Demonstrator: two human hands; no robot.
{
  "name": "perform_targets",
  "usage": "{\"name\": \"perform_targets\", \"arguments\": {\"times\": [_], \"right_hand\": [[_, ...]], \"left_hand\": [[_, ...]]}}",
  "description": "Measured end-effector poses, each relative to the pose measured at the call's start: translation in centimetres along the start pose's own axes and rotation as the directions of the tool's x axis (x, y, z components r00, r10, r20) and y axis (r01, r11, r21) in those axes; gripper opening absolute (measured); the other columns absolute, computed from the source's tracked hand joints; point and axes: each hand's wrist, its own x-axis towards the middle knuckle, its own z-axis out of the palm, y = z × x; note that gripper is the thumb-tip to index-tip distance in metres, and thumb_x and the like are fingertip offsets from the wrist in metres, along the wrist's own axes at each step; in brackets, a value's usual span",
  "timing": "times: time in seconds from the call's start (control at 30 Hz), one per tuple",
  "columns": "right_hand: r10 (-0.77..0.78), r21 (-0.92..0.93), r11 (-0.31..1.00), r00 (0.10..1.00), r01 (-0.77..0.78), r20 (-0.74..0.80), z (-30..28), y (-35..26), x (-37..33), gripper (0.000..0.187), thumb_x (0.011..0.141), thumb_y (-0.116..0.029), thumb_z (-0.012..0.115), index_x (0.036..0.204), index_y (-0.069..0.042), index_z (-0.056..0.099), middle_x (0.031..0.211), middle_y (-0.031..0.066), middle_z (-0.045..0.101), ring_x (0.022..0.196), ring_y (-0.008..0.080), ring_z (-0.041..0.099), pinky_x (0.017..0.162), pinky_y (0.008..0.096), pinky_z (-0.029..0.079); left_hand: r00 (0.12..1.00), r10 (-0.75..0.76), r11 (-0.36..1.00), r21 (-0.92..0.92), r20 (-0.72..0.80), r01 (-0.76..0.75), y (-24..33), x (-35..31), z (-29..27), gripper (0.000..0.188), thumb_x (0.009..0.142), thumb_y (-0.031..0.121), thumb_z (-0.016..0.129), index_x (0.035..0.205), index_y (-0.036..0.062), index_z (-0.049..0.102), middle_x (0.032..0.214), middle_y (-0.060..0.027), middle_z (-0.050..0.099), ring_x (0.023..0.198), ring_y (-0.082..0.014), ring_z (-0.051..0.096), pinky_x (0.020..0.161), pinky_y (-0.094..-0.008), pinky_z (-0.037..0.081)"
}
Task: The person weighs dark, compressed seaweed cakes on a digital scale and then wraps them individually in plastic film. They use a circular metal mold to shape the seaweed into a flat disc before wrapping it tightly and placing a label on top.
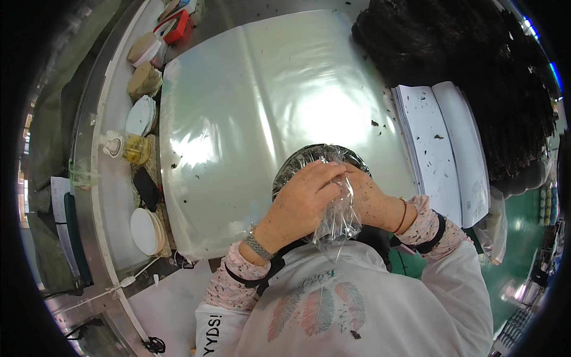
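Observation:
A clear plastic bag (pixel 337 221) is gathered between my two hands, its loose end hanging toward my chest. Inside it sits a dark round disc (pixel 291 168) that looks like dried seaweed, its far edge showing past my fingers. My left hand (pixel 306 199) is closed on the bunched plastic, fingers bent over its top. From the other side my right hand (pixel 373 199) also grips the bag, its fingertips meeting the left ones. Dark flakes cling to both hands. The disc's near part is hidden behind my hands.
A broad stack of clear plastic sheeting (pixel 226 89) covers the table. On the right lie a white paper stack (pixel 431 131) and a large dark, flaky pile (pixel 452 47). Along the left edge stand round white discs (pixel 144 231), a black phone-like slab (pixel 146 188) and a yellow-filled bottle (pixel 135 149).

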Motion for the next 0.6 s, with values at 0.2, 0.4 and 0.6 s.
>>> {"name": "perform_targets", "arguments": {"times": [0.2,0.4,0.6], "right_hand": [[-0.085,-0.187,0.977,0.990,0.106,0.117,-0.7,-0.2,0.1,0.026,0.085,-0.017,0.069,0.109,-0.007,0.068,0.111,0.0119,0.069,0.112,0.0322,0.063,0.105,0.0456,0.047],[0.107,0.263,0.959,0.994,-0.106,0.011,-3.6,-1.0,0.5,0.041,0.088,-0.030,0.081,0.112,-0.001,0.064,0.112,0.0156,0.065,0.107,0.0343,0.063,0.095,0.0441,0.051],[0.445,0.540,0.793,0.874,-0.283,-0.194,-1.7,-1.4,-0.4,0.034,0.091,-0.031,0.080,0.103,-0.004,0.063,0.106,0.0137,0.061,0.097,0.0318,0.061,0.082,0.0403,0.052]], "left_hand": [[0.959,-0.284,0.958,-0.037,0.010,0.284,-0.8,-0.5,1.6,0.020,0.091,0.004,0.067,0.109,0.0003,0.061,0.116,-0.0166,0.067,0.112,-0.0362,0.064,0.098,-0.0452,0.053],[0.969,-0.241,0.968,-0.063,0.056,0.244,-2.4,-1.3,2.0,0.030,0.092,0.008,0.069,0.118,-0.0003,0.058,0.124,-0.0184,0.061,0.115,-0.0383,0.062,0.098,-0.0436,0.052],[0.975,-0.175,0.977,-0.099,0.141,0.189,-3.5,-1.0,2.8,0.044,0.090,0.007,0.073,0.128,-0.0011,0.053,0.133,-0.0208,0.052,0.126,-0.0387,0.054,0.110,-0.0425,0.045]]}}
